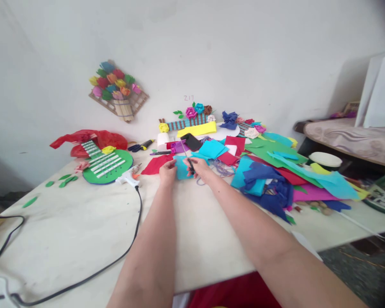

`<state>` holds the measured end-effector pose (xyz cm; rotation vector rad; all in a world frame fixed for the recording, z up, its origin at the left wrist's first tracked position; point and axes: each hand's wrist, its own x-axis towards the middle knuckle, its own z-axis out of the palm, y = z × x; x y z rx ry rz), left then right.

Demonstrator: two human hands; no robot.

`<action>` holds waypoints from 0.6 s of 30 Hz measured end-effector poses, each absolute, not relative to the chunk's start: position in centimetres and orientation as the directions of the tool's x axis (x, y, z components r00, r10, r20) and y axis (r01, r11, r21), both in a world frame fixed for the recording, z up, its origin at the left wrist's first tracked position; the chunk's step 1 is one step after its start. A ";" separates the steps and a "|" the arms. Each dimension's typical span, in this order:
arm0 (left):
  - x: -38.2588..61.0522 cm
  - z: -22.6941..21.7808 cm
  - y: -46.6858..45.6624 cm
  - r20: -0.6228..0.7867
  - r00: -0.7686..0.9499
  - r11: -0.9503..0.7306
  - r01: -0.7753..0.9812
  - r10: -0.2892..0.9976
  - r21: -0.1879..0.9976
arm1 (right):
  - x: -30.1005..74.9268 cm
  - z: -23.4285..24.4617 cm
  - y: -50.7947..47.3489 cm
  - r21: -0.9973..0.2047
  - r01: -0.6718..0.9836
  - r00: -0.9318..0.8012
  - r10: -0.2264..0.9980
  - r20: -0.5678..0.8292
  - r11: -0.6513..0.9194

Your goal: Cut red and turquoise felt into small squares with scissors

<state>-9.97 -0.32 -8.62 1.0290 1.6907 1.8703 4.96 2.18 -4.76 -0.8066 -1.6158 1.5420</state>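
My left hand [167,171] pinches the left edge of a light-blue sheet of paper [181,170] above the table. In my right hand [199,166] is a pair of scissors [190,163], its fingers wrapped round the handles and the blade pointing up and away from me. The scissors are in front of the sheet; whether their blades touch it I cannot tell. Red paper [157,164] lies to the left of my left hand. Beyond my right hand are turquoise paper [213,149] and a black phone-like object [191,141].
A white glue gun [127,178] with a black cord lies left, beside a green guitar-shaped craft [111,167]. Coloured papers [272,149] and crumpled dark-blue paper [269,182] crowd the right side. A white bowl [325,160] stands behind them. Paper flowers [191,113] line the wall.
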 end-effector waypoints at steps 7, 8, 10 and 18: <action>-8.9 -7.8 -1.1 0.240 -0.586 -0.408 -0.171 0.774 0.897 | 4.4 -5.7 3.4 -0.956 0.039 -0.450 0.860 0.242 0.290; -8.8 -7.7 -1.2 0.224 -0.587 -0.409 -0.202 0.778 0.890 | 4.4 -5.8 3.5 -0.939 0.068 -0.447 0.851 0.275 0.338; -8.7 -7.6 -1.3 0.197 -0.588 -0.404 -0.244 0.784 0.882 | 4.5 -5.9 3.6 -0.892 0.146 -0.426 0.841 0.334 0.428; -8.0 -7.2 -1.5 0.150 -0.600 -0.390 -0.292 0.785 0.873 | 4.4 -5.7 3.6 -0.852 0.217 -0.369 0.848 0.380 0.476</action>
